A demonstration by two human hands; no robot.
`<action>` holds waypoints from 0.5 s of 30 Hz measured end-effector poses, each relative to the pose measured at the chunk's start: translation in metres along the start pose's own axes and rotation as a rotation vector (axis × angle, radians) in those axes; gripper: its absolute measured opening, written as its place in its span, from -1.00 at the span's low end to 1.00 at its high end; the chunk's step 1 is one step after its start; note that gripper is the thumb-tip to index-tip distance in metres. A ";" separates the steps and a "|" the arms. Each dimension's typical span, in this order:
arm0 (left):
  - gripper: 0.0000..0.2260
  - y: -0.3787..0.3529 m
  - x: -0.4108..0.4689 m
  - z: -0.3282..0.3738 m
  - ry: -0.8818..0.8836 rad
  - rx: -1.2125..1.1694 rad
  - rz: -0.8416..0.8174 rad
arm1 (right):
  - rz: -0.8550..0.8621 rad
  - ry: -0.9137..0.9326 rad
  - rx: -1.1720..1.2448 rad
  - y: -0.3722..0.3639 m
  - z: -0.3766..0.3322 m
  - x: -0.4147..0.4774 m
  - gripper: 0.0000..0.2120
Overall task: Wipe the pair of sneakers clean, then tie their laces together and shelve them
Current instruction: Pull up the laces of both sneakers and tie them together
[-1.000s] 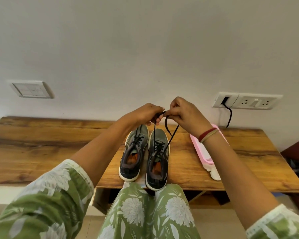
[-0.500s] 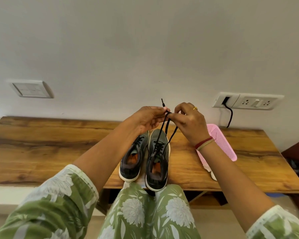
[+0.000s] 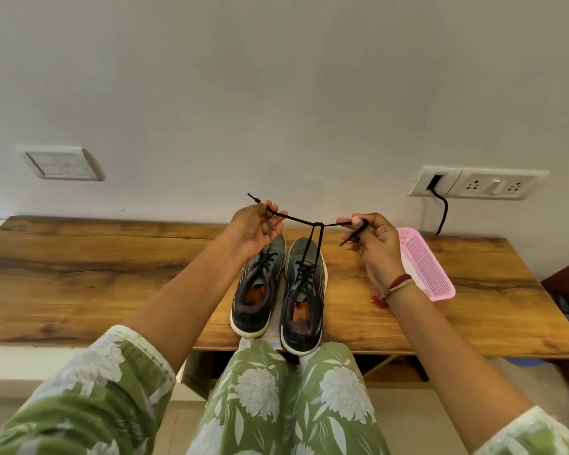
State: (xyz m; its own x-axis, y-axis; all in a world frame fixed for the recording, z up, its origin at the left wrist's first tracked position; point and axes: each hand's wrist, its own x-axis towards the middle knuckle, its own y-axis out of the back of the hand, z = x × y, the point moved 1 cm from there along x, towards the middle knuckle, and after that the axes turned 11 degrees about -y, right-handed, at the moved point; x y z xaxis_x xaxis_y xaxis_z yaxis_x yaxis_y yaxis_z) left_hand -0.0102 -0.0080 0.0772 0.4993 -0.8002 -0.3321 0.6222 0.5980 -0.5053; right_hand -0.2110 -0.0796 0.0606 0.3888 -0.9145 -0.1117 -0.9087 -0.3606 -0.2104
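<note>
Pinching lace ends (image 3: 296, 219) taut in curled fingers of left hand (image 3: 255, 229) and right hand (image 3: 380, 244), knot (image 3: 317, 223) midway above sneakers (image 3: 260, 277) at near edge of desk (image 3: 112, 274). Might slip loose under uneven pull, or drag right sneaker (image 3: 304, 284) off.

On one brown wooden worktop (image 3: 112, 274): two dark grey sneakers (image 3: 317, 280) with black laces (image 3: 301, 221), one pink plastic tray (image 3: 424, 267). Above the worktop: one white switch plate (image 3: 63, 163), one white socket plate (image 3: 480, 182).
</note>
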 end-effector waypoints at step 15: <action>-0.80 0.136 0.022 -0.048 -0.375 0.981 0.241 | 0.569 -0.385 0.543 0.085 0.064 0.022 -0.88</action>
State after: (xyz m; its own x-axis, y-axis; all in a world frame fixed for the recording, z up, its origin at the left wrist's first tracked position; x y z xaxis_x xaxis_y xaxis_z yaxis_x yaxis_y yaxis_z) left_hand 0.0563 0.0530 -0.0373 0.7223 -0.6915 0.0118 0.6117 0.6467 0.4556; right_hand -0.2697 -0.1183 -0.0223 0.0119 -0.7683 -0.6400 -0.8204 0.3584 -0.4455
